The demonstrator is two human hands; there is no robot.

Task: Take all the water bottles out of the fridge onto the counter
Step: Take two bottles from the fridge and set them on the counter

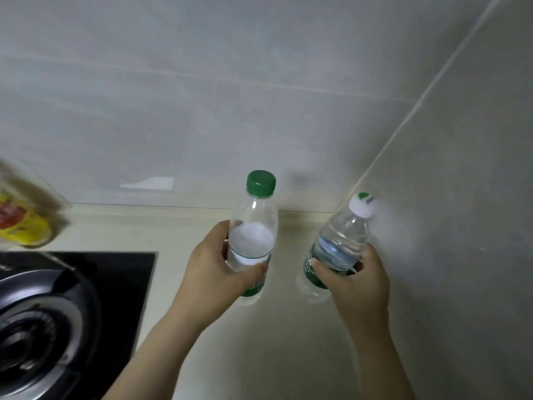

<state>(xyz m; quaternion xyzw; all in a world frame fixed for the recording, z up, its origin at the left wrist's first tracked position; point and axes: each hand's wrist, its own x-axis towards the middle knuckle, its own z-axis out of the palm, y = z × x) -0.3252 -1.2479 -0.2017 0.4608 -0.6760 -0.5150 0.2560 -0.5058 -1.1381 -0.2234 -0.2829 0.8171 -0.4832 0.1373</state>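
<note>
Left hand [213,265], right hand [357,284], gripping bottles [253,223] [343,235] (labels blurred)

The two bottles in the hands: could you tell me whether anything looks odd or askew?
The green-capped bottle in the left hand holds something opaque white, possibly ice. The white-capped bottle in the right hand tilts right. No spill shows.

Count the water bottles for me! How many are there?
2. The green-capped bottle is gripped by the left hand, the white-capped bottle by the right hand, both at the counter. More may be hidden out of view.
</note>
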